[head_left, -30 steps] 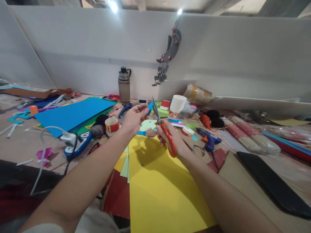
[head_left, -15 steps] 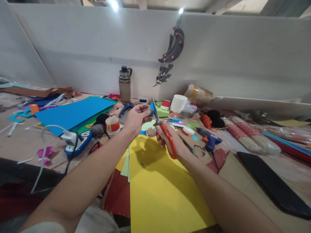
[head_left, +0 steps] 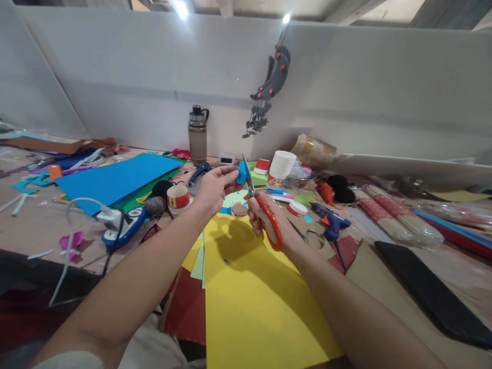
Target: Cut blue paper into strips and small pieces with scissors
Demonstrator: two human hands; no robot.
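Observation:
Between the fingers of my left hand [head_left: 218,188] is a small blue piece of paper [head_left: 242,173], pinched at its left side. My right hand [head_left: 271,215] grips a pair of scissors [head_left: 273,225] with red-orange handles. Their blades point up and away, right beside the blue piece's right edge; whether they touch it I cannot tell. Both hands are raised over the far end of a yellow sheet [head_left: 261,307]. Just past that sheet, under the hands, lie a round cut cup piece [head_left: 239,209] and pale green paper.
Left of my hands stand a red-and-white paper cup [head_left: 178,199], a power strip [head_left: 126,228] and a large blue sheet [head_left: 119,177]. A water bottle [head_left: 197,136] and stacked white cups [head_left: 282,165] are behind. A glue gun [head_left: 331,221] and a black phone-like slab [head_left: 430,289] lie right.
The blue piece has turned in my left fingers and shows more of its face. The scissors have shifted very slightly to the right.

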